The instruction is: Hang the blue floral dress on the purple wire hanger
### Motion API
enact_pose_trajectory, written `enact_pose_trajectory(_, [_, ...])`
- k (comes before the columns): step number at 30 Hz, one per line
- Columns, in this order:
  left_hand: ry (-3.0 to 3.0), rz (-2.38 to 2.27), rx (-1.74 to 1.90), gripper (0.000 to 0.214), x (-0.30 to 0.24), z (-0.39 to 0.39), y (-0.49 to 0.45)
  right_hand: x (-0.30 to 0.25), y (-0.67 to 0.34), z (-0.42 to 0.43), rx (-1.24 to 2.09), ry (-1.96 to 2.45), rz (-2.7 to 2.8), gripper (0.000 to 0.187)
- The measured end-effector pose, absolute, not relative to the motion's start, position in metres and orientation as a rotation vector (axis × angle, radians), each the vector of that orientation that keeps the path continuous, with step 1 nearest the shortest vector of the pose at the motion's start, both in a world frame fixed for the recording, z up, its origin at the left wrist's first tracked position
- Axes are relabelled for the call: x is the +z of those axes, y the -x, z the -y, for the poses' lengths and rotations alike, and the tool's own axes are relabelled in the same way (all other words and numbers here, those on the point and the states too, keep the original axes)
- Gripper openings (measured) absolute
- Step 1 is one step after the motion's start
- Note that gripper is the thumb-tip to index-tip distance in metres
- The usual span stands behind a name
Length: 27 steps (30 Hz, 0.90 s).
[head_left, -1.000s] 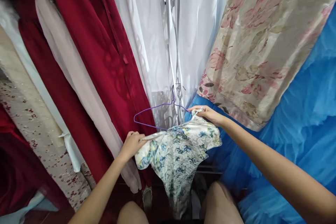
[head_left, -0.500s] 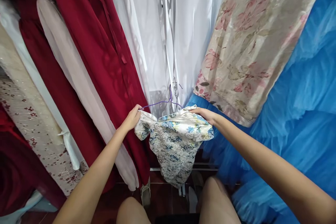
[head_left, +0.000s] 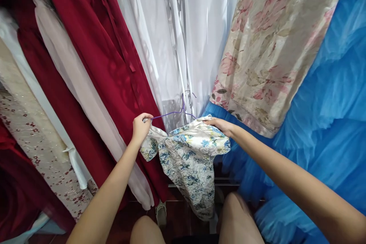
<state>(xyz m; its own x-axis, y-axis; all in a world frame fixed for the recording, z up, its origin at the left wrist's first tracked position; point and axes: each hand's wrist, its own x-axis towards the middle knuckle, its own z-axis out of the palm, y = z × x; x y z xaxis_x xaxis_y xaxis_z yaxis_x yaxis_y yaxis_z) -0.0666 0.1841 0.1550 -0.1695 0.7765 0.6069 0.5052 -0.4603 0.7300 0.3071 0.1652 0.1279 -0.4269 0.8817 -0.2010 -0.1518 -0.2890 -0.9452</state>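
Observation:
A short-sleeved floral top [head_left: 190, 160], cream with blue and yellow print, hangs on a thin purple hanger [head_left: 168, 113] in front of my knees. My left hand [head_left: 141, 127] is closed on the top's shoulder at the hanger's left end. At the other shoulder my right hand [head_left: 220, 125] pinches the cloth, thumb and fingers partly hidden by the fabric. The hanger's hook stands up between the hands, against the white fabric behind.
Long red dresses [head_left: 94, 53] and a pale pink one [head_left: 74, 65] hang at left. White fabric [head_left: 160, 26] hangs behind. To the right are a pink-flowered cream garment [head_left: 263, 53] and blue tulle [head_left: 320, 141]. A shoe [head_left: 161, 213] stands on the dark tiled floor.
My left hand has shifted slightly left and its grip has turned, with the left sleeve drawn along. The top's lower part hangs further down and right. My right hand has barely moved.

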Motion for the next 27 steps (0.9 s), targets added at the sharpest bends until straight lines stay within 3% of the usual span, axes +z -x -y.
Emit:
enact_pose_trajectory(8, [-1.660, -1.332, 1.919, 0.037, 0.164, -0.206, 0.032, 0.123, -0.290, -0.158, 1.763, 0.910, 1.187, 0.011])
enact_pose_trajectory(15, [-2.344, -1.163, 1.523, 0.029, 0.176, -0.193, -0.020, 0.106, -0.298, -0.154, 1.619, 1.083, 1.238, 0.013])
enact_pose_trajectory(21, [-2.494, -1.315, 1.053, 0.030, 0.153, -0.201, 0.037, 0.066, -0.328, -0.119, 1.042, 0.981, 1.302, 0.038])
enact_pose_trajectory(27, [-2.478, -1.357, 1.207, 0.032, 0.141, -0.181, 0.030, 0.105, -0.349, -0.112, 0.750, 0.991, 1.338, 0.035])
